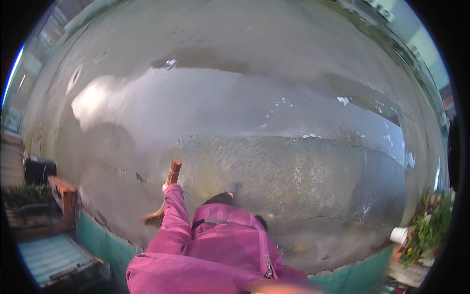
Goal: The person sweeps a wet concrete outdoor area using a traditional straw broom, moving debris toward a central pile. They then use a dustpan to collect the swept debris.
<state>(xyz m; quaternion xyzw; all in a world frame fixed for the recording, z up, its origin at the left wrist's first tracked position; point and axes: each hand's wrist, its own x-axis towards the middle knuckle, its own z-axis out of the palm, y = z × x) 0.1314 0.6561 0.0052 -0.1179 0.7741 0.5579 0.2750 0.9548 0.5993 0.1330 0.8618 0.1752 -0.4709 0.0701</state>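
My left hand (166, 186) pokes out of a magenta sleeve and is closed around a broom (172, 171) made of bundled brown sticks. The bound top of the broom stands just above the hand, and its bristles (154, 216) fan out low behind the forearm onto the concrete ground (293, 166). A blurred skin-coloured streak at the bottom edge looks like my right hand (281, 286); its fingers cannot be made out. My dark shoe (232, 188) rests on the concrete ahead of my body.
White scraps of litter (343, 100) lie scattered on the wet grey pavement at the far right. A teal low wall (98, 240) runs along the near edge. A black bin (39, 170) and orange-brown post (67, 196) stand left; potted plants (431, 225) and a white pot (399, 235) right.
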